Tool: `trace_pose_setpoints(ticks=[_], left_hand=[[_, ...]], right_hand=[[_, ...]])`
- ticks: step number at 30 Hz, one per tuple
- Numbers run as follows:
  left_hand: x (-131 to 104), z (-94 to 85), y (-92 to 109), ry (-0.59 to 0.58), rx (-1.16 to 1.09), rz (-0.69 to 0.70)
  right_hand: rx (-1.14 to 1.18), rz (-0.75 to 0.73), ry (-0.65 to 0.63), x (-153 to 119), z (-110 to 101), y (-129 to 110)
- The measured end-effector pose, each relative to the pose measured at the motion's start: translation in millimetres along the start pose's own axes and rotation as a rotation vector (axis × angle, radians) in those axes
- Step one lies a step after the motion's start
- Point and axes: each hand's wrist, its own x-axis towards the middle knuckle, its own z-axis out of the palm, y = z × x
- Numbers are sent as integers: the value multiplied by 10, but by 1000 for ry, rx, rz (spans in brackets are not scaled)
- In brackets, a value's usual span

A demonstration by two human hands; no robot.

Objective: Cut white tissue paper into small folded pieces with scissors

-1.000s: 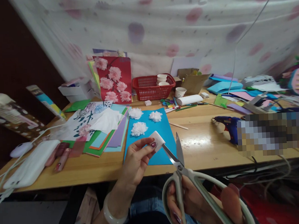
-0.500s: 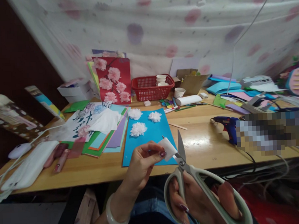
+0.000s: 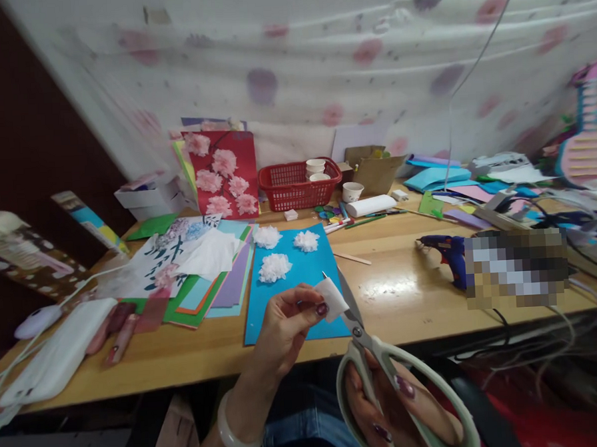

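My left hand (image 3: 290,324) pinches a small folded piece of white paper (image 3: 333,299) between thumb and fingers. Large scissors (image 3: 367,340) with pale grey-green handles are in my right hand (image 3: 398,398), its fingers through the loops. Their blades are slightly apart and lie against the paper's right side. Behind the hands, a blue sheet (image 3: 307,296) lies on the table with three white ruffled paper flowers, one of them a flower (image 3: 275,268) at the lower left.
Colored sheets (image 3: 236,280) lie left of the blue sheet. At the back stand a red card with pink flowers (image 3: 226,174), a red basket (image 3: 291,194) and a paper cup (image 3: 353,192). A blue glue gun (image 3: 453,255) is at right, near cables.
The scissor blades have closed partway against the paper. The fingers of my right hand have drawn closer together. The whole view has shifted slightly.
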Motion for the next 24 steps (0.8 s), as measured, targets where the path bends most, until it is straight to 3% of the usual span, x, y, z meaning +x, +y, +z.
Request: trace_pose_setpoints(ticks=[5,9,11,13,16,20,24], left_hand=[[107,-30,-23,18,54,-11],[195,-50,85,78,218,-80],[321,-61,232,96,321,-104],[555,-76,434,108,411,-113],[1103,-116,759,161,525,-139],[1896,-183,1024,251,647,-230],[2448,-233,1013,286,702,-297]], right_hand=[[56,-95,-6,72,-33,104],[-129,-195,124,85,-60,46],[-359,-257,270,54,-138,-50],[-702,-311,508,14,-291,-172],[-1308,-384,868,-5,-624,-353],[-1777,-430,1037,81,-1041,-497],[-1812,-439,1113,192,-1304,-503]])
